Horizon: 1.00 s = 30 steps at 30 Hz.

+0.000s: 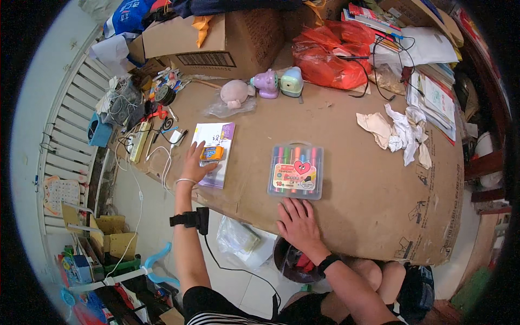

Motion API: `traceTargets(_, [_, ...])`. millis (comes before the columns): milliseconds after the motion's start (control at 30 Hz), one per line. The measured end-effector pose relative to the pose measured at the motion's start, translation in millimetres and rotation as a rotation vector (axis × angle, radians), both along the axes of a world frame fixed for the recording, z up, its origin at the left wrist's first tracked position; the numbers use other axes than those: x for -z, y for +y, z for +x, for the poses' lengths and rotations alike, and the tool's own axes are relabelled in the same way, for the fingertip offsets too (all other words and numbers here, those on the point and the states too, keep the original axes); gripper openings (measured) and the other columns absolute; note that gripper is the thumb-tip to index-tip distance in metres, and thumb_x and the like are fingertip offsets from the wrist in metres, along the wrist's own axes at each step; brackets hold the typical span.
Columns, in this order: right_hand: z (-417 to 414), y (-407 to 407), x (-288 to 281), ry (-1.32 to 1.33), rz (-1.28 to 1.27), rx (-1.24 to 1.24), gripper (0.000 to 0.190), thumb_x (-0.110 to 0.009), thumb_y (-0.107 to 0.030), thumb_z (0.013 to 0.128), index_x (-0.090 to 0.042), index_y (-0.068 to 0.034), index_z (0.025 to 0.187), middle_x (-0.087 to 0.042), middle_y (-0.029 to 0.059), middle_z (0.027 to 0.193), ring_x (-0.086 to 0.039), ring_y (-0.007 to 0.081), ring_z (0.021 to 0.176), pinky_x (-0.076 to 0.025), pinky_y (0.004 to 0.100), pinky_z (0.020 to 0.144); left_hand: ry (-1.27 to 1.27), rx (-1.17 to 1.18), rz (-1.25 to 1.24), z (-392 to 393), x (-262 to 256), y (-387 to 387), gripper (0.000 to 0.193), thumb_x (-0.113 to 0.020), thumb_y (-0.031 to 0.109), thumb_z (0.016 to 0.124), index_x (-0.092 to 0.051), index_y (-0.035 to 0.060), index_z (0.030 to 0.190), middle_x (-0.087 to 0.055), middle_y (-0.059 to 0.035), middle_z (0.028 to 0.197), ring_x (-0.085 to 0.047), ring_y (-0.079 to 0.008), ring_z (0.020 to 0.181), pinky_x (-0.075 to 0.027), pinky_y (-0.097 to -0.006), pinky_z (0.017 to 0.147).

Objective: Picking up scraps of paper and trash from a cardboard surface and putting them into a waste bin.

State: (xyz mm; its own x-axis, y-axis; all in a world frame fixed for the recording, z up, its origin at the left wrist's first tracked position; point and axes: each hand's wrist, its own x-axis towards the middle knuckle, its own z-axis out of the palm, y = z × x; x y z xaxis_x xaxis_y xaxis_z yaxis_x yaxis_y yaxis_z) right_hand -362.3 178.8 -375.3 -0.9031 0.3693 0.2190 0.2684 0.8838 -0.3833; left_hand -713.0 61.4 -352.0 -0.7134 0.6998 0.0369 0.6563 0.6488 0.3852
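Note:
My left hand (196,163) is at the left edge of a white and purple book (219,172), fingers spread. Beside its fingertips a small orange and blue packet (212,153) lies on the book; whether the thumb touches it I cannot tell. My right hand (299,221) rests palm down on the cardboard-covered tabletop, fingers a little apart and holding nothing. Its fingertips are at the near edge of a clear plastic case of coloured marker pens (295,172). The case lies flat, with a red heart on its label.
Behind stand a pink plush toy (235,92), a purple toy-shaped device (267,84) and a pencil sharpener (291,82). Crumpled cloths (402,130) lie right; a power strip (140,142) and cables lie left. A dark bin (290,264) stands below the table's front edge.

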Motion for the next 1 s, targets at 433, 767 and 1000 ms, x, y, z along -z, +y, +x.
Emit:
traceTargets(433, [1.5,-0.5,-0.3,-0.015,0.019,0.015,0.042,-0.055,-0.031,0.084,-0.052,-0.006,0.119,-0.048,0.0087,0.127,-0.041,0.0219,0.122,-0.027,0.0442,0.104,0.017,0.003,0.282,0.8,-22.0,30.0,0.033,-0.065,0.017,0.082,-0.056,0.0010,0.110,-0.061,-0.0108,0.085,-0.061,-0.0241,0.078,-0.047,-0.0351,0.070])
traceTargets(767, [5.0,2.7,1.6,-0.030,0.021,-0.009,0.040,-0.054,-0.031,0.085,-0.054,-0.006,0.117,-0.046,0.0096,0.130,-0.039,0.0219,0.123,-0.029,0.0438,0.103,-1.527,0.001,0.549,80.4,-51.8,203.2,0.036,-0.046,0.022,0.095,-0.045,-0.0034,0.120,-0.060,-0.0181,0.107,-0.063,-0.0220,0.087,-0.055,-0.0339,0.069])
traceTargets(1000, [6.8,3.9,6.8,0.020,0.012,0.022,0.041,-0.055,-0.030,0.083,-0.053,-0.007,0.118,-0.046,0.0088,0.128,-0.041,0.0219,0.121,-0.030,0.0443,0.102,-1.496,-0.009,0.509,92.8,-11.9,302.2,0.036,-0.052,0.013,0.091,-0.043,-0.0050,0.120,-0.055,-0.0160,0.110,-0.061,-0.0247,0.091,-0.056,-0.0311,0.075])
